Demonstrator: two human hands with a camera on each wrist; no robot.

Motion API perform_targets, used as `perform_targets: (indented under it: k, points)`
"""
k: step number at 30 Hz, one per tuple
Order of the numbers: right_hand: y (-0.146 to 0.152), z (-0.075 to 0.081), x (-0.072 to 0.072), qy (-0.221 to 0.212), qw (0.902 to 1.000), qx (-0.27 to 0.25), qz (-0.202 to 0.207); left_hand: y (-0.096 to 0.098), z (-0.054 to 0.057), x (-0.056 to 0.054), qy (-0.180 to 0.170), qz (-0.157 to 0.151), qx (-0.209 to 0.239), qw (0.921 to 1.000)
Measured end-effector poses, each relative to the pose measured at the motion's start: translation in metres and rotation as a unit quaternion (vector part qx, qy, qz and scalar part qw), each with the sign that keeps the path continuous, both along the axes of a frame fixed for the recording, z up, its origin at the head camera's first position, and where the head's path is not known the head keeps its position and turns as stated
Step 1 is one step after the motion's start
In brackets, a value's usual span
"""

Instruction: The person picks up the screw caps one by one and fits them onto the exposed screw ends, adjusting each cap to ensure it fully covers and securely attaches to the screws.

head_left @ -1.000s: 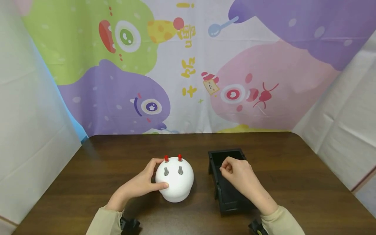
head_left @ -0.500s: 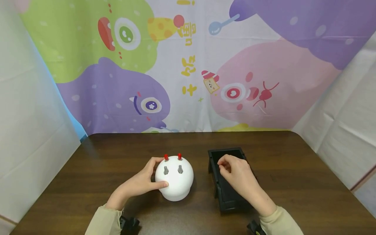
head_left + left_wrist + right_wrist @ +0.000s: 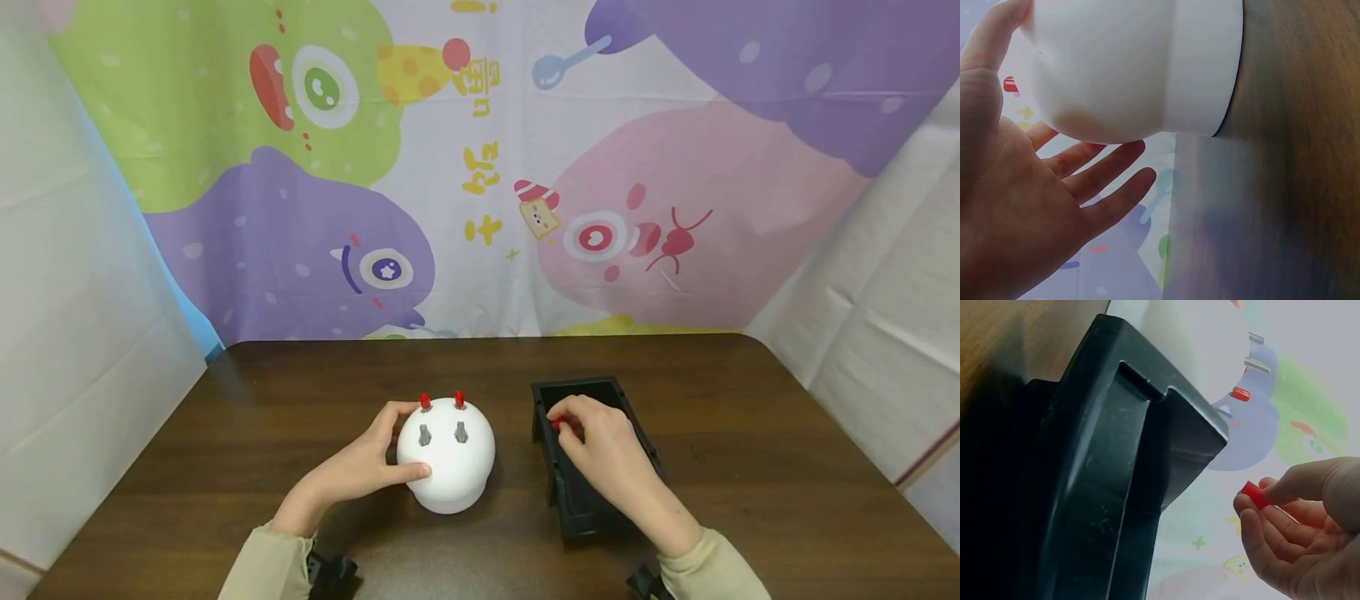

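Observation:
A white dome-shaped object (image 3: pixel 453 475) stands on the table, with two bare grey pegs (image 3: pixel 461 432) on top and two red-capped pegs (image 3: pixel 459 400) behind them. My left hand (image 3: pixel 356 467) holds its left side, thumb on the near face and index finger toward the back; the left wrist view shows the other fingers spread along the white wall (image 3: pixel 1110 75). Above the black tray, my right hand (image 3: pixel 611 450) pinches a small red cap (image 3: pixel 1255 494) between thumb and fingertips.
The black tray (image 3: pixel 592 529) stands on the brown table (image 3: pixel 360 367), right of the dome, its inside partly hidden by my right hand and forearm. A cartoon-printed curtain (image 3: pixel 495 275) hangs behind the table, with white cloth (image 3: pixel 97 333) at the sides.
My right hand has shifted slightly left over the tray, and the red cap now shows at its fingertips. My left hand and the dome stay where they were.

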State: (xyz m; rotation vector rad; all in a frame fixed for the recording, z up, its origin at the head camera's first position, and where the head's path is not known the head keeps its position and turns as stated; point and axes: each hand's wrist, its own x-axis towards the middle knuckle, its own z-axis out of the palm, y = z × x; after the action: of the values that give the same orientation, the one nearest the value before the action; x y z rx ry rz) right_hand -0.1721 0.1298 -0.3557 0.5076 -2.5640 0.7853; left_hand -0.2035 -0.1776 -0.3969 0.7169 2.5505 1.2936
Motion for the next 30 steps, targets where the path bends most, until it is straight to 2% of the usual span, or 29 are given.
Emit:
perform_targets:
  k: [8,18,30]
  points:
    - [-0.007,0.005,0.0,0.0,0.9997,-0.018,0.015,0.0,-0.003,0.001,-0.005,0.004,0.01,0.9999]
    - [-0.016,0.01,-0.002,0.033,0.9988,-0.025,0.025,0.0,-0.001,0.0,-0.002,0.001,0.012,0.9999]
    - [-0.027,0.012,0.0,0.022,0.9981,-0.031,0.048,0.0,-0.001,0.0,0.001,0.004,0.003,1.0]
